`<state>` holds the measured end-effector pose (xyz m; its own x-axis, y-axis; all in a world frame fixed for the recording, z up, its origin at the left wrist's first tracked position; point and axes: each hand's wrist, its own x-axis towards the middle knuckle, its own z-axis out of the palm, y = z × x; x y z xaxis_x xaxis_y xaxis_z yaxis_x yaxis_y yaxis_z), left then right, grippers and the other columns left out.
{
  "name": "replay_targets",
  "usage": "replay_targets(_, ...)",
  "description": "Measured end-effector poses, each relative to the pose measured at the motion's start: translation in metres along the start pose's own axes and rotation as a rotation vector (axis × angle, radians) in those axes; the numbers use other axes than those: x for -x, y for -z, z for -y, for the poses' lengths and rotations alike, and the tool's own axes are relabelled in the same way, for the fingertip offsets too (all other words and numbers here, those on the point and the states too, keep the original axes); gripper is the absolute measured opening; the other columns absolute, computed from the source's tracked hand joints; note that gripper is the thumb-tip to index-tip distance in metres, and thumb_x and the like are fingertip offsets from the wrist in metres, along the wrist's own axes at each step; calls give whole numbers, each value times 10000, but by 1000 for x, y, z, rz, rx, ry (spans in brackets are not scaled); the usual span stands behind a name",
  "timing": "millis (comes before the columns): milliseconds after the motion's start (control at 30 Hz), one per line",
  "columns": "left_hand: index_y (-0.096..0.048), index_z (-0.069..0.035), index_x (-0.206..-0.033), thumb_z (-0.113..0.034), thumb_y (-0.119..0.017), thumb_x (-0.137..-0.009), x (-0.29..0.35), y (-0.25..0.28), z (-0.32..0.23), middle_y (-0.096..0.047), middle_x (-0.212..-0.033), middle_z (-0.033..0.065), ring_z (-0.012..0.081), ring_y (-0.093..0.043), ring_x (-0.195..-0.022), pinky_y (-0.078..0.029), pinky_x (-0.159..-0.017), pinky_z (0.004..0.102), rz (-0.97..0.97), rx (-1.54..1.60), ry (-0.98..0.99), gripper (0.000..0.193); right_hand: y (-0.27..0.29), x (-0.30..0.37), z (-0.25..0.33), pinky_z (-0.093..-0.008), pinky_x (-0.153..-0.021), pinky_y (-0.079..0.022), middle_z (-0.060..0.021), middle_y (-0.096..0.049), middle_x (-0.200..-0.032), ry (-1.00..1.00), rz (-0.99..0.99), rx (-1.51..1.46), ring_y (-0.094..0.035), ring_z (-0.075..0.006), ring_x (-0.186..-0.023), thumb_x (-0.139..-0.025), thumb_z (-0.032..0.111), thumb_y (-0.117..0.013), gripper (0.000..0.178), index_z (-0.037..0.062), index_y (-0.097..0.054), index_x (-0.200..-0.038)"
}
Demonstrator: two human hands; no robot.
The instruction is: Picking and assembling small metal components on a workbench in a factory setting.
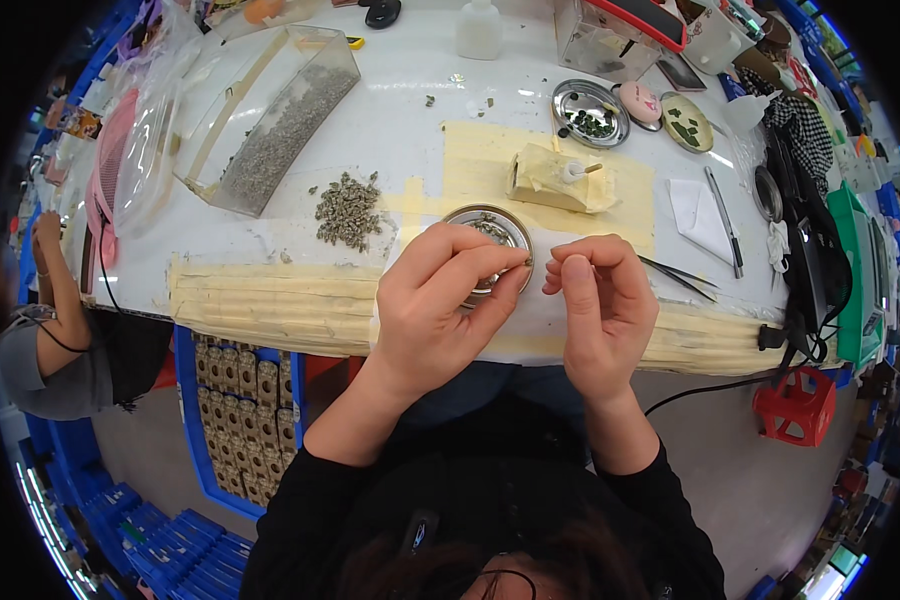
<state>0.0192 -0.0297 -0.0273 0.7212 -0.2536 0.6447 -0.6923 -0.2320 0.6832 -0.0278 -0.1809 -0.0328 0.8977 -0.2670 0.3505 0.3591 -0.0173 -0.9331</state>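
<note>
Over a round metal dish (515, 222) holding small pieces, my left hand (440, 300) pinches thumb and forefinger together. A tiny speck shows at the fingertips, too small to name. My right hand (605, 310) is held up just right of the dish, its thumb pressed to its curled fingers; whatever it may hold is hidden. A gap separates the two hands. Black tweezers (682, 282) lie on the table beside my right hand. Left of the dish is a loose pile of small greyish-green metallic parts (348, 210).
A clear tilted box (290, 135) of similar parts stands at the left. Behind the dish sits a tape-covered block (560, 180) with a small white nozzle. Dishes of dark green pieces (592, 124), a pen (722, 220) and a white cloth (698, 215) lie rightward. A blue tray (202, 430) is below left.
</note>
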Motion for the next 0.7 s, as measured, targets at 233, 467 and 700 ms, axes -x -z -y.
replay_targets(233, -662, -53, -852, -29, -743, -744, -3, 3, 2, -562, -812, 43, 247, -557, -758, -454, -667, 359, 183, -196, 14, 137, 1, 0, 3, -229, -712, -474, -57, -630, -912, -29, -15, -53, -571, -87, -769, -966, 23, -583, 68, -38, -604, -988)
replay_targets(467, -714, -36, -921, -4, -746, -747, -10, 2, 0, -563, -797, 59, 223, -552, -746, -450, -636, 328, 228, -275, 59, 180, 0, -1, 5, -231, -704, -477, -55, -635, -911, -49, -13, -40, -573, -85, -775, -968, 29, -584, 72, -35, -605, -994)
replay_targets(700, -724, -28, -963, 38, -686, -808, -11, 39, 15, -632, -814, 62, 155, -540, -726, -417, -639, 276, -44, -284, 226, 172, 2, -1, 6, -248, -687, -482, -59, -618, -828, -55, -7, 2, -570, -100, -737, -1001, 102, -545, 136, -22, -601, -1004)
